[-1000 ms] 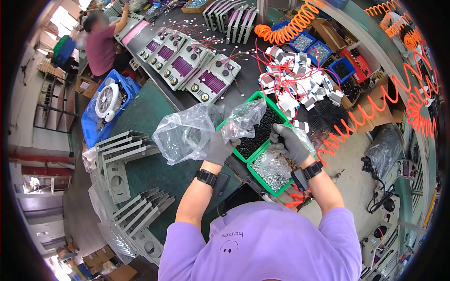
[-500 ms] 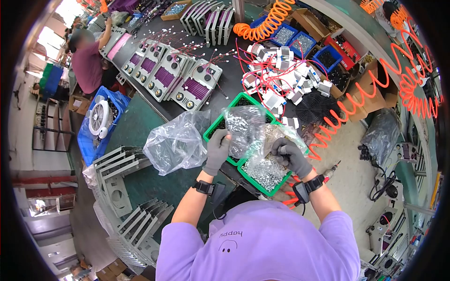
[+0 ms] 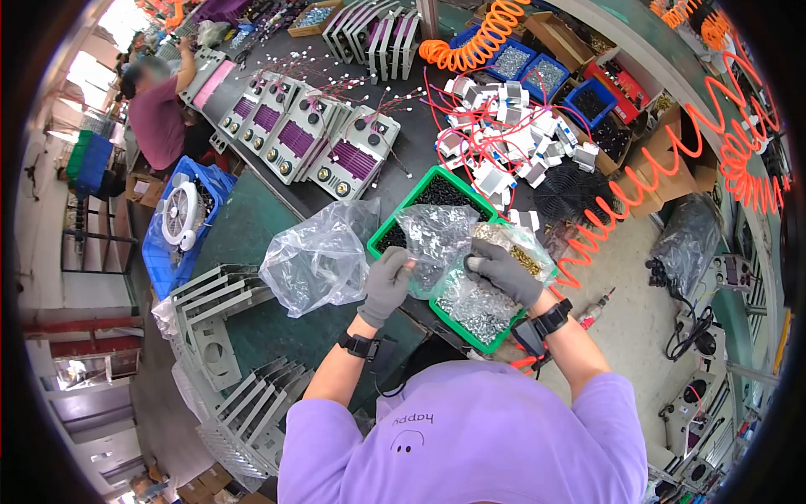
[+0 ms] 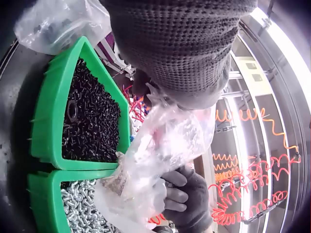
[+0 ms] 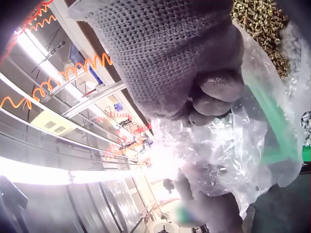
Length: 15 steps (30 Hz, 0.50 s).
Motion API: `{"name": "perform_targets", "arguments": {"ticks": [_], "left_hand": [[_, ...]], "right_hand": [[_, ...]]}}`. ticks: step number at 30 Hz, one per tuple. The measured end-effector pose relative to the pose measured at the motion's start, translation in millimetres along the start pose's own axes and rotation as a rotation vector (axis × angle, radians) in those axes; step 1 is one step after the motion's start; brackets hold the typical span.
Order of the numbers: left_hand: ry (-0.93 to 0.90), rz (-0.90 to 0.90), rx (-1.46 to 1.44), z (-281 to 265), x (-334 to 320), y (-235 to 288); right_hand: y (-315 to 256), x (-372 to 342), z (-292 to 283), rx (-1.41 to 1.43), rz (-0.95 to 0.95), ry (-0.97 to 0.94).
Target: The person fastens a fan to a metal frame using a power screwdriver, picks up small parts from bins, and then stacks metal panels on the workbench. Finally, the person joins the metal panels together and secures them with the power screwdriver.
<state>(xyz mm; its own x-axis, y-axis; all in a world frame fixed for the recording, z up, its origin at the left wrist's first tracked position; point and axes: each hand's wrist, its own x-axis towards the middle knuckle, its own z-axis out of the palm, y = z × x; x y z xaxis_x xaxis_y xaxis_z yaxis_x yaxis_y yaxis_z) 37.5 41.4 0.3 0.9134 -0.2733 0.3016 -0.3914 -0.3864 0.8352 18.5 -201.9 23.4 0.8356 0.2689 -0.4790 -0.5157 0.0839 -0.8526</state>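
Note:
Grey-gloved, my left hand [image 3: 388, 286] pinches the near left edge of a clear plastic bag [image 3: 437, 235]. My right hand [image 3: 505, 273] grips the bag's right side with curled fingers, so the crinkled film spans both hands. Under it stands a green bin [image 4: 48, 116] of small black screws [image 4: 92, 116]. A second green bin [image 4: 43, 204] with silver screws [image 4: 80, 204] adjoins it on the near side. Brass-coloured screws [image 5: 262, 34] lie in clear plastic beside my right hand. The film partly covers both bins.
A larger clear bag [image 3: 315, 260] lies left of the bins. Beyond them are white parts with red wires [image 3: 504, 139] and purple-grilled panels [image 3: 357, 155]. Orange coiled hoses [image 3: 663, 172] hang at the right. Metal brackets [image 3: 218, 311] stand at the left; another person [image 3: 158, 118] works far left.
The plastic bag has come down and right from beyond my left hand to between both hands. My right hand has shifted from over the silver screws onto the bag. The head view has shifted.

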Motion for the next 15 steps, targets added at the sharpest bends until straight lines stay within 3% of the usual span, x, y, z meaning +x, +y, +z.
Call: {"name": "perform_targets", "arguments": {"ticks": [2,3,5,6,7,9,13,15], "left_hand": [[-0.116,0.06,-0.041,-0.5,8.2,2.2],[-0.113,0.059,-0.04,-0.4,12.0,3.1],[0.065,-0.171,-0.263,2.7,21.3,3.3],[0.08,-0.207,-0.294,7.5,30.7,-2.5],[0.082,-0.155,-0.154,16.3,41.3,-12.1],[-0.039,-0.054,0.082,35.8,65.3,-31.2],[-0.189,0.094,0.161,81.6,100.1,-64.6],[-0.243,0.155,0.517,100.1,108.3,-63.4]], "right_hand": [[-1.8,4.7,-2.3,-0.119,0.016,-0.102],[-0.7,4.3,-8.9,0.076,0.021,-0.108],[1.8,0.5,-27.4,0.466,0.038,-0.117],[4.5,-4.0,-36.7,0.511,0.025,-0.033],[2.1,-9.6,-49.5,0.692,0.064,-0.093],[24.4,-14.1,-72.8,0.686,0.022,0.113],[19.2,-37.0,-81.6,0.815,-0.084,0.095],[15.8,-44.8,-79.0,0.831,-0.101,0.148]]}}
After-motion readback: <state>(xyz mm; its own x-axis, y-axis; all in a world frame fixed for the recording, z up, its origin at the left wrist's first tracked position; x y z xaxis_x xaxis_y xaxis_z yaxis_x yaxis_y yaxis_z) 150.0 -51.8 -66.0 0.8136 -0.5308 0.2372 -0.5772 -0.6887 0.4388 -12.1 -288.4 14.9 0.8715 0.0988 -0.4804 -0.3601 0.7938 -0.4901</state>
